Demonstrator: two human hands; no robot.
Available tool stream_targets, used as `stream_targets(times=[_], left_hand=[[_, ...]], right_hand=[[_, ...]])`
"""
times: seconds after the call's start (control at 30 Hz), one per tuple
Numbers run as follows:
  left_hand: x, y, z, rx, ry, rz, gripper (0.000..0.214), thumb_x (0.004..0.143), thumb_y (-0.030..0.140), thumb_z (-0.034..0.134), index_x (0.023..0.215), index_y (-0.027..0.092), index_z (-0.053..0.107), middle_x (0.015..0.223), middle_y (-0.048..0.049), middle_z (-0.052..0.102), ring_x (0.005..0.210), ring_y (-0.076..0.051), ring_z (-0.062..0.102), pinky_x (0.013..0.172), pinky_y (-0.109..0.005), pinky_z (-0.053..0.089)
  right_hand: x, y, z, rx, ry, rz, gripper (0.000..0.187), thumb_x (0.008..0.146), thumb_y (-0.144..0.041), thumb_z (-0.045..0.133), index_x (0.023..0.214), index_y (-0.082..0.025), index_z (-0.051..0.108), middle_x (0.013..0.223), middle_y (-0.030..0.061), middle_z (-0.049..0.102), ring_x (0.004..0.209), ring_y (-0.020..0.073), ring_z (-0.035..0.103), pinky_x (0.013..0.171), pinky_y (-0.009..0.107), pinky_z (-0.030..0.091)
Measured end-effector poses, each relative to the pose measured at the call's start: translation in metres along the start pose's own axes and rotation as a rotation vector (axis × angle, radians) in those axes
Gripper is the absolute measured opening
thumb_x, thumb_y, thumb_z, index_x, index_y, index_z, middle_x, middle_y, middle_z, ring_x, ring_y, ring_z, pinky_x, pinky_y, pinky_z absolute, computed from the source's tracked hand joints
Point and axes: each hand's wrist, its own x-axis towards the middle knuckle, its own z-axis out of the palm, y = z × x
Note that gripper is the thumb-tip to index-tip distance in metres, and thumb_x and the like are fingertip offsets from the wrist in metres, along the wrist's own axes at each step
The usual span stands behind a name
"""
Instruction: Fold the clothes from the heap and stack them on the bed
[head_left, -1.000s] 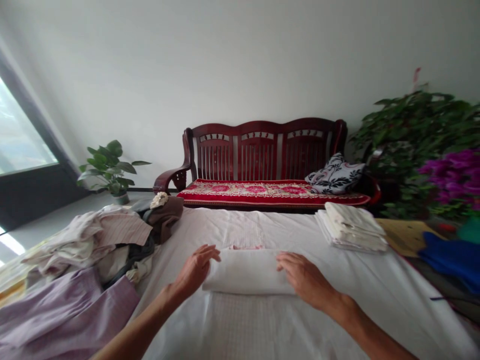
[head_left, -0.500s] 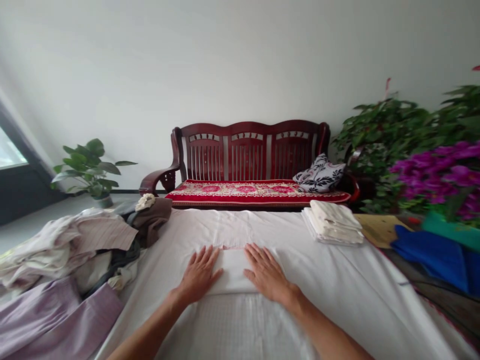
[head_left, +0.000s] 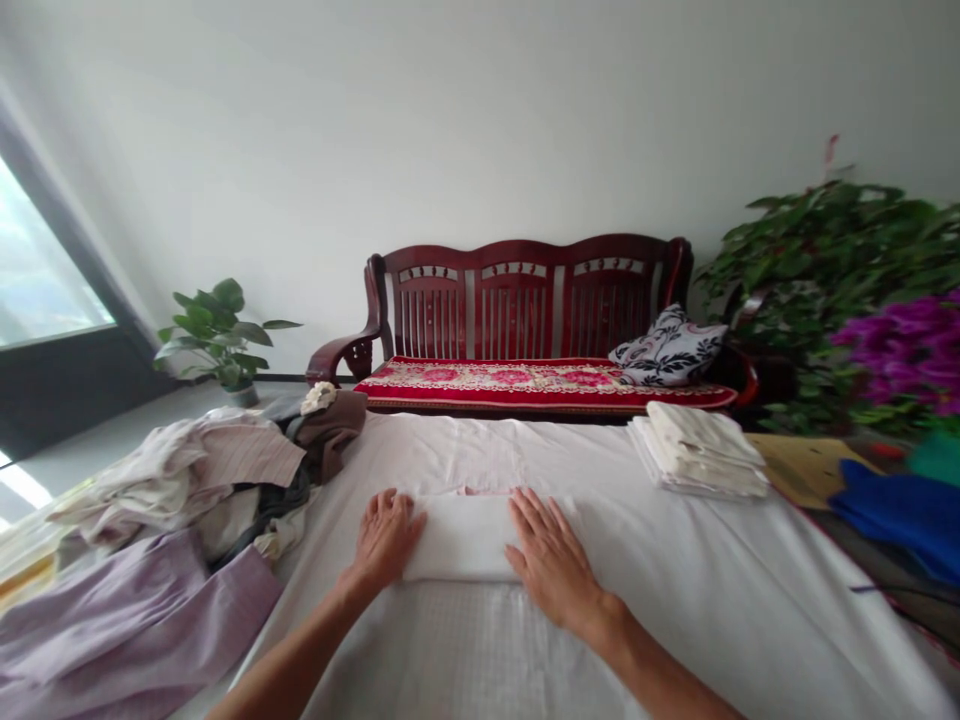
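A white garment lies on the white-covered table in front of me, its upper part folded into a flat band [head_left: 465, 540] and its lower part [head_left: 442, 640] spread towards me. My left hand [head_left: 385, 540] rests at the band's left end, fingers slightly bent and thumb apart. Flat on the band's right part is my right hand [head_left: 553, 560], with its fingers outstretched. Neither hand grips the fabric. A small pinkish edge [head_left: 487, 490] shows along the far side of the band.
A stack of folded white cloths [head_left: 701, 450] sits at the table's far right. Rumpled clothes [head_left: 247, 450] and lilac trousers [head_left: 142, 620] are heaped on the left. Beyond the table stands a red-cushioned wooden bench [head_left: 487, 300]. Blue fabric [head_left: 900, 515] lies at right.
My left hand has slid outward to the band's left end, its fingers now more bent. My right hand still lies flat on the fabric. The view has turned slightly left.
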Motion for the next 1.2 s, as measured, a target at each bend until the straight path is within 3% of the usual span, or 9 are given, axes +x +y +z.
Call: stream_targets(times=[0.27, 0.4, 0.47, 0.57, 0.67, 0.77, 0.87, 0.97, 1.2], left_hand=[[0.01, -0.002, 0.005, -0.21, 0.04, -0.001, 0.019, 0.091, 0.033, 0.045, 0.096, 0.02, 0.059, 0.094, -0.0073, 0.068, 0.093, -0.025, 0.061, 0.082, -0.035, 0.045], [0.018, -0.003, 0.013, -0.518, 0.05, -0.056, 0.026, 0.087, 0.034, 0.049, 0.11, 0.021, 0.051, 0.075, 0.002, 0.061, 0.069, -0.018, 0.06, 0.066, -0.029, 0.043], [0.022, -0.004, 0.013, -0.716, 0.026, -0.129, 0.044, 0.08, 0.038, 0.059, 0.119, 0.02, 0.048, 0.076, 0.0035, 0.06, 0.066, -0.017, 0.06, 0.064, -0.028, 0.044], [0.027, -0.005, 0.004, -0.939, -0.104, -0.242, 0.066, 0.065, 0.047, 0.074, 0.12, 0.017, 0.051, 0.083, -0.0002, 0.064, 0.072, -0.019, 0.064, 0.065, -0.028, 0.047], [0.028, -0.006, -0.01, -0.973, -0.332, -0.199, 0.065, 0.056, 0.059, 0.077, 0.101, 0.014, 0.062, 0.083, -0.0052, 0.069, 0.075, -0.022, 0.065, 0.063, -0.029, 0.044], [0.026, -0.006, -0.019, -0.899, -0.508, -0.113, 0.057, 0.056, 0.064, 0.075, 0.077, 0.013, 0.066, 0.073, -0.0064, 0.069, 0.068, -0.023, 0.063, 0.058, -0.028, 0.04], [0.022, -0.003, -0.021, -0.963, -0.483, -0.083, 0.055, 0.058, 0.064, 0.075, 0.076, 0.013, 0.066, 0.071, -0.0054, 0.069, 0.071, -0.023, 0.064, 0.061, -0.028, 0.041], [0.012, -0.001, -0.021, -1.074, -0.427, -0.099, 0.057, 0.061, 0.063, 0.075, 0.089, 0.014, 0.064, 0.078, -0.0048, 0.07, 0.076, -0.023, 0.065, 0.063, -0.028, 0.045], [-0.008, 0.007, -0.02, -1.302, -0.476, -0.172, 0.07, 0.063, 0.056, 0.079, 0.117, 0.016, 0.06, 0.095, -0.0059, 0.072, 0.082, -0.022, 0.067, 0.066, -0.028, 0.05]], right_hand=[[0.006, -0.02, -0.002, 0.073, -0.131, -0.009, 0.063, 0.099, -0.044, 0.041, 0.151, -0.01, 0.041, 0.159, 0.0145, 0.036, 0.149, 0.0286, 0.029, 0.122, 0.049, 0.024], [0.01, -0.02, -0.006, 0.115, -0.216, 0.048, 0.064, 0.099, -0.046, 0.038, 0.153, -0.01, 0.039, 0.161, 0.0132, 0.031, 0.15, 0.0275, 0.025, 0.123, 0.048, 0.02], [0.01, -0.021, -0.006, 0.139, -0.235, 0.071, 0.065, 0.099, -0.047, 0.038, 0.154, -0.011, 0.037, 0.163, 0.0117, 0.029, 0.151, 0.0262, 0.022, 0.125, 0.046, 0.016], [0.008, -0.022, -0.006, 0.171, -0.225, 0.087, 0.066, 0.098, -0.046, 0.04, 0.155, -0.012, 0.035, 0.164, 0.0102, 0.027, 0.152, 0.0253, 0.02, 0.125, 0.045, 0.013], [0.007, -0.022, -0.004, 0.202, -0.198, 0.09, 0.066, 0.097, -0.047, 0.042, 0.154, -0.013, 0.037, 0.163, 0.0099, 0.029, 0.152, 0.0254, 0.021, 0.125, 0.044, 0.012], [0.007, -0.022, -0.005, 0.223, -0.185, 0.097, 0.066, 0.097, -0.047, 0.043, 0.153, -0.013, 0.039, 0.162, 0.0104, 0.03, 0.151, 0.0259, 0.022, 0.126, 0.044, 0.012], [0.007, -0.022, -0.005, 0.235, -0.181, 0.102, 0.066, 0.097, -0.047, 0.043, 0.153, -0.012, 0.039, 0.162, 0.011, 0.03, 0.151, 0.0262, 0.023, 0.126, 0.044, 0.012], [0.007, -0.022, -0.005, 0.236, -0.186, 0.106, 0.066, 0.098, -0.047, 0.043, 0.153, -0.011, 0.038, 0.162, 0.0114, 0.03, 0.151, 0.0262, 0.023, 0.125, 0.045, 0.014], [0.011, -0.022, -0.002, 0.196, -0.139, 0.109, 0.06, 0.099, -0.042, 0.041, 0.153, -0.014, 0.039, 0.163, 0.0101, 0.03, 0.152, 0.0256, 0.021, 0.125, 0.047, 0.017]])
